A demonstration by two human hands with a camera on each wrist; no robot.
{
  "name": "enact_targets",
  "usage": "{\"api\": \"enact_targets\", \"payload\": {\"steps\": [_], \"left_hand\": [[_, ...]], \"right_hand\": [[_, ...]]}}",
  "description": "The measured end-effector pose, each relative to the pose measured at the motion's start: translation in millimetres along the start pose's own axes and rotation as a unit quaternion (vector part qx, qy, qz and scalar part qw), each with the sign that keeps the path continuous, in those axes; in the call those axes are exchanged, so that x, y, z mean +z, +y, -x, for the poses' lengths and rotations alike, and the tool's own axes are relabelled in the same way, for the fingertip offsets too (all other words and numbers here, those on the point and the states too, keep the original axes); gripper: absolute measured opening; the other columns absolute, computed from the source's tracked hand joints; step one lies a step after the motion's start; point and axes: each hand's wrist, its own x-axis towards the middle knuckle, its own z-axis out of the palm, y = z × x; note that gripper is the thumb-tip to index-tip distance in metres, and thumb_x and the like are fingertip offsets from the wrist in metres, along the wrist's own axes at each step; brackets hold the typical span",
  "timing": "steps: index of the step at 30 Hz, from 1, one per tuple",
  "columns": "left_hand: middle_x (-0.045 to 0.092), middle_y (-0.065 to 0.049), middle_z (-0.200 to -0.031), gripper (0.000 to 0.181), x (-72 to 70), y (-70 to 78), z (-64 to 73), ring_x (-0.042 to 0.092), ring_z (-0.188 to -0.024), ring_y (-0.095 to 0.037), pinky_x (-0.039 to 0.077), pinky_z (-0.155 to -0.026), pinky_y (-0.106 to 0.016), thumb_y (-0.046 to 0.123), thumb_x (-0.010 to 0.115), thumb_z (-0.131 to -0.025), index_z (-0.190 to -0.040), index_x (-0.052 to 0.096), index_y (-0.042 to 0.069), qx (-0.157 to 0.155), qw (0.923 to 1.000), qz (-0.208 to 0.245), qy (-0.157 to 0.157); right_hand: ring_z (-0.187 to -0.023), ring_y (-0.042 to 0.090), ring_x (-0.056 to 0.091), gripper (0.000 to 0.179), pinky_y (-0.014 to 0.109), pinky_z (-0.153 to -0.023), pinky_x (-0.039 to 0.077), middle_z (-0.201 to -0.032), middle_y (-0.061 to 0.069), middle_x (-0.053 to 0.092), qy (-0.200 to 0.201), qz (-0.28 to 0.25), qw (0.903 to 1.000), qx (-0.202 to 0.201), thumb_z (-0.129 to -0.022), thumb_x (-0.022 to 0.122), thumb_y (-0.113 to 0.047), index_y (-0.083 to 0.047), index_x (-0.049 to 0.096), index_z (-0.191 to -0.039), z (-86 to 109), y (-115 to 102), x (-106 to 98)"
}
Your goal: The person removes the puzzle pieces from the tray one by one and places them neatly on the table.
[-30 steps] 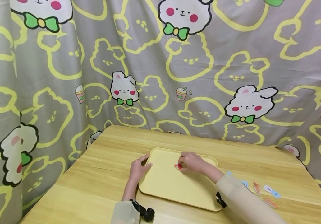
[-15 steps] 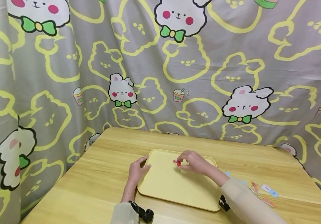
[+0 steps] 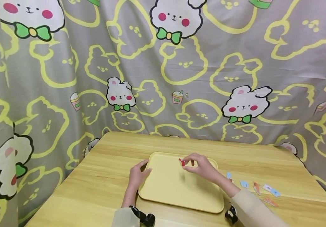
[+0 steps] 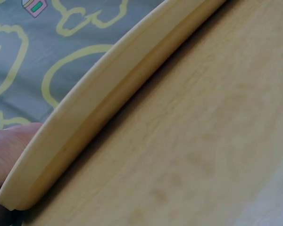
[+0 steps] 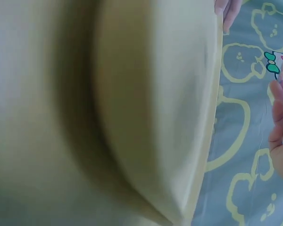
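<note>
Between the thumb and fingertips of my right hand [image 3: 201, 166] is a small flat red-and-white piece [image 3: 181, 162], pinched above the pale yellow tray [image 3: 165, 186]. A soft shadow falls on the tray below it. What is printed on the piece is too small to read. My left hand [image 3: 136, 176] holds the tray's left rim, its thumb reaching over the inner side. The left wrist view shows the tray's outer wall [image 4: 80, 113] close up, with part of that hand behind it. In the right wrist view, right-hand fingers [image 5: 279, 113] show at the right edge.
Several small printed pieces lie on the wooden table [image 3: 106, 176] right of the tray, among them a blue piece [image 3: 244, 184], an orange piece [image 3: 256, 187] and a white-and-blue piece [image 3: 271, 190]. A grey patterned curtain [image 3: 151, 69] hangs behind and at both sides.
My right hand has raised the red-and-white piece from the tray surface and turned it more upright. The left hand stays at the rim. The head view has shifted slightly.
</note>
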Motion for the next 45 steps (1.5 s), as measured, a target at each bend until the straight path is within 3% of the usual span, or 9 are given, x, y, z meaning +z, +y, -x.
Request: {"api": "enact_targets", "payload": {"steps": [7,12,18,25,45], "left_hand": [[0.062,-0.017,-0.134,0.045,1.6,1.2,-0.6,0.054,-0.129,-0.039,0.044,-0.11,-0.052,0.016,0.072,-0.088,-0.132,0.063,0.01,0.004,1.0,0.002,0.005],[0.06,-0.017,-0.136,0.046,1.5,0.9,1.6,0.052,-0.131,-0.039,0.043,-0.11,-0.052,0.016,0.072,-0.088,-0.133,0.062,0.01,-0.002,1.0,0.007,-0.002],[0.061,-0.018,-0.135,0.046,0.6,1.1,2.5,0.053,-0.13,-0.04,0.044,-0.109,-0.053,0.016,0.072,-0.089,-0.133,0.062,0.009,0.002,1.0,0.006,0.0],[0.062,-0.018,-0.134,0.046,0.6,1.7,2.4,0.054,-0.13,-0.039,0.045,-0.109,-0.052,0.015,0.072,-0.088,-0.132,0.062,0.009,0.003,1.0,0.008,0.002],[0.061,-0.018,-0.135,0.045,-0.6,1.8,3.0,0.052,-0.13,-0.041,0.044,-0.109,-0.053,0.017,0.071,-0.089,-0.132,0.062,0.009,-0.002,1.0,-0.006,-0.003]], "right_hand": [[-0.072,0.007,0.053,0.018,0.021,-0.06,0.042,-0.092,0.0,0.073,0.033,-0.06,0.9939,0.086,-0.086,0.075,-0.019,-0.016,0.074,-0.104,10.9,-8.3,-2.4],[-0.071,0.005,0.053,0.018,0.026,-0.059,0.043,-0.09,0.002,0.073,0.046,-0.068,0.9931,0.084,-0.085,0.075,-0.015,-0.013,0.074,-0.103,14.6,-9.5,-4.9],[-0.07,0.001,0.051,0.018,0.021,-0.059,0.04,-0.089,0.002,0.073,0.047,-0.062,0.9932,0.087,-0.085,0.075,-0.014,-0.011,0.074,-0.103,20.6,-7.2,-9.5],[-0.07,0.002,0.051,0.017,0.025,-0.06,0.042,-0.091,-0.001,0.073,0.044,-0.051,0.9921,0.105,-0.086,0.075,-0.016,-0.013,0.074,-0.103,28.3,-3.3,-15.6],[-0.07,0.003,0.049,0.018,0.022,-0.059,0.038,-0.088,-0.005,0.068,0.058,-0.017,0.9889,0.136,-0.086,0.074,-0.016,-0.016,0.073,-0.104,56.8,1.2,-43.1]]}}
